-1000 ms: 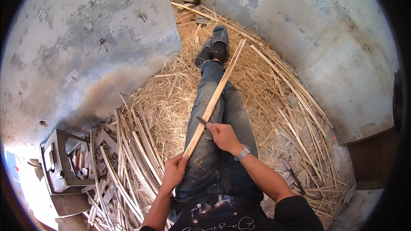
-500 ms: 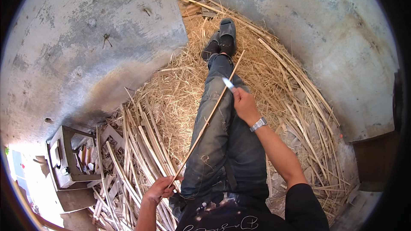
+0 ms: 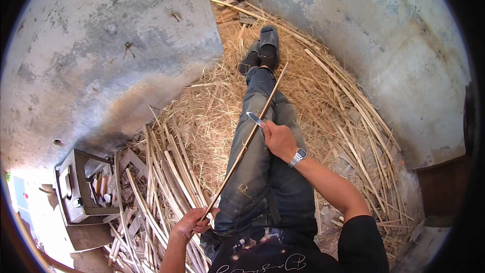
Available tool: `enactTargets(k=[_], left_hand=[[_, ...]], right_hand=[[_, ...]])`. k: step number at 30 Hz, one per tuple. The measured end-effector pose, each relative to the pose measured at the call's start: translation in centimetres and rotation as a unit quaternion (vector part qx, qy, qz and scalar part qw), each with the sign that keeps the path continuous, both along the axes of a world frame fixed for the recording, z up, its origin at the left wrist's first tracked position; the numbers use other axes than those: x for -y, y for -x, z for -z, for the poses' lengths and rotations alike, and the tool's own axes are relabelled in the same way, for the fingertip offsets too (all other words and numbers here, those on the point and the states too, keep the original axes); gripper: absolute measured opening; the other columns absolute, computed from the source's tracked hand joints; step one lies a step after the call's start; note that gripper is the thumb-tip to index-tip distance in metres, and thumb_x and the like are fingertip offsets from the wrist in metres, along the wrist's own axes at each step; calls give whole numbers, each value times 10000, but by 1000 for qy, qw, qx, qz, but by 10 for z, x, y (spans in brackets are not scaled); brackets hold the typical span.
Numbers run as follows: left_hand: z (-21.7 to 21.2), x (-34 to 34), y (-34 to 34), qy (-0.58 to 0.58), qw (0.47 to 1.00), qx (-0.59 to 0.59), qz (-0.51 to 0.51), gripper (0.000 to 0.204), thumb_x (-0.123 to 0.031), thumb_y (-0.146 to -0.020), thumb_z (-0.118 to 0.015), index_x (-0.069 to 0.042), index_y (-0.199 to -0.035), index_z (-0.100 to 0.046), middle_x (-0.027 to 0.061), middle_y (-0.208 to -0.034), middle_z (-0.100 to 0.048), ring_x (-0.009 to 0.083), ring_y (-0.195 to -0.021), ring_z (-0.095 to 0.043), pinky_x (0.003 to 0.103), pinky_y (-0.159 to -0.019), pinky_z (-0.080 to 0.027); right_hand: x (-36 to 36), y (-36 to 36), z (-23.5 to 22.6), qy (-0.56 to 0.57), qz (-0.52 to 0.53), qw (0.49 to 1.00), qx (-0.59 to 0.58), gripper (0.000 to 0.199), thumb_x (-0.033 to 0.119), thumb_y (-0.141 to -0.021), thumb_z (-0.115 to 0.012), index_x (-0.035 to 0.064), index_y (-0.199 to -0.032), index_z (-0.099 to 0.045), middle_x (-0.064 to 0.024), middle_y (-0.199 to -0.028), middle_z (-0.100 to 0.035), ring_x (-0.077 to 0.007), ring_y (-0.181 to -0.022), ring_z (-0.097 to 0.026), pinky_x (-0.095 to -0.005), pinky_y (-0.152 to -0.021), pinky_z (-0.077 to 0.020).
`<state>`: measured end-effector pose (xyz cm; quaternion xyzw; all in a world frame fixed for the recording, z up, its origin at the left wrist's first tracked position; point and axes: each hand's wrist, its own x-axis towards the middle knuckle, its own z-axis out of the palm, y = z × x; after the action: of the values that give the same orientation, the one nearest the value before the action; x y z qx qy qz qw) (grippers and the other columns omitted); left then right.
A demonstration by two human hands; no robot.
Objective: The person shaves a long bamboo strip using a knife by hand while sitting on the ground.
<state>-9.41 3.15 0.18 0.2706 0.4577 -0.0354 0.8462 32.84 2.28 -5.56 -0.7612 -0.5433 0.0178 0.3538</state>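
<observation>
The near end of a thin wooden strip [image 3: 236, 161] is clamped in the grip of the left hand [image 3: 192, 221], just left of the trousered legs [image 3: 252, 182]; the strip is slanted over the legs, with its far end held out near the shoes [image 3: 270, 38]. A small knife [image 3: 254, 119] is clasped in the grip of the right hand [image 3: 280, 140] above the legs, its blade seen crossing the strip; whether the edge is pressed to it cannot be told. A silver watch [image 3: 298, 157] is worn on the right wrist. Left of the legs, long strips [image 3: 174, 172] are heaped, with a boxy frame [image 3: 76, 192] set farther out. Around the legs, pale shavings [image 3: 202, 116] are strewn.
</observation>
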Motion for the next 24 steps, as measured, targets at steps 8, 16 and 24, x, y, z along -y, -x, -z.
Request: enactTargets(k=[8,16,24], left_hand=[[5,-3,-3,21,1000,18,-3,566,-377,-1122,-523,92,-1438,-541,-74,-572,-326,43,-448,-268,227,-417,-205],[14,-1,10,58,998,33,-3,562,-371,-1145,-476,80,-1480,-511,-62,-585,-324,49,-441,-290,239,-419,-223],[18,0,-1,106,992,65,-25,592,-390,-1142,-475,60,-1526,-461,-64,-594,-337,41,-448,-292,224,-403,-223]], right_hand=[[-33,-50,-4,-52,102,993,-23,407,312,-1101,-537,37,-803,-569,-273,-664,-612,-495,-633,-620,-587,-543,-459],[-12,-48,-1,-45,34,994,-93,443,317,-1106,-533,13,-785,-568,-277,-669,-598,-500,-636,-602,-567,-566,-447],[-20,-41,-1,-64,28,991,-116,412,296,-1093,-546,7,-810,-627,-275,-700,-617,-499,-671,-620,-565,-606,-472]])
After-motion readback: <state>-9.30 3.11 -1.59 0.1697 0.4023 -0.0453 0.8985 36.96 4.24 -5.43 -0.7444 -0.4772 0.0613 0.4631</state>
